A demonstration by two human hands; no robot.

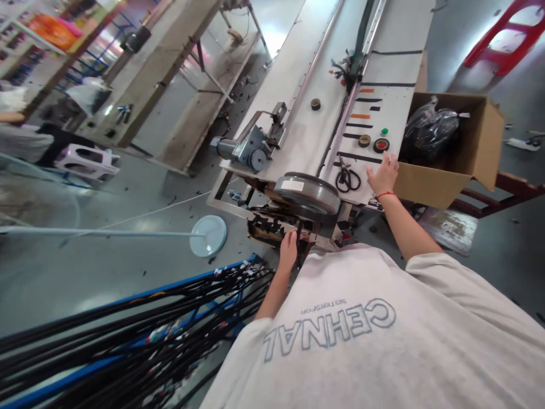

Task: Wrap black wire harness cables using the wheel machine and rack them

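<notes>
OK, right hand (pixel 384 172): center right of frame, palm down over the white table (pixel 394 68), fingers spread, nothing gripped.
Red-core tape roll (pixel 381 146): just above the right fingertips in frame; can't tell if they touch.
Left hand (pixel 289 250): bottom center, fingers curled beside a dark strip (pixel 299 232); can't tell if it's gripped.
Near right hand: scissors (pixel 348 177) to its left; brown tape roll (pixel 364 140) and green button (pixel 384 131) above; black and orange tape pieces (pixel 361 117) stuck further up.
Near left hand: black scraps (pixel 268 223) to its left, big round wheel (pixel 309 194) above.
Left of wheel: motor (pixel 251 149) on the table edge.
Right side: cardboard box (pixel 485 147) with black bag (pixel 432 130) inside.
Upper right: red stool (pixel 506 37).
Lower left: black cables (pixel 140 335) on a blue rack.
Upper left: long bench (pixel 159 68).
</notes>
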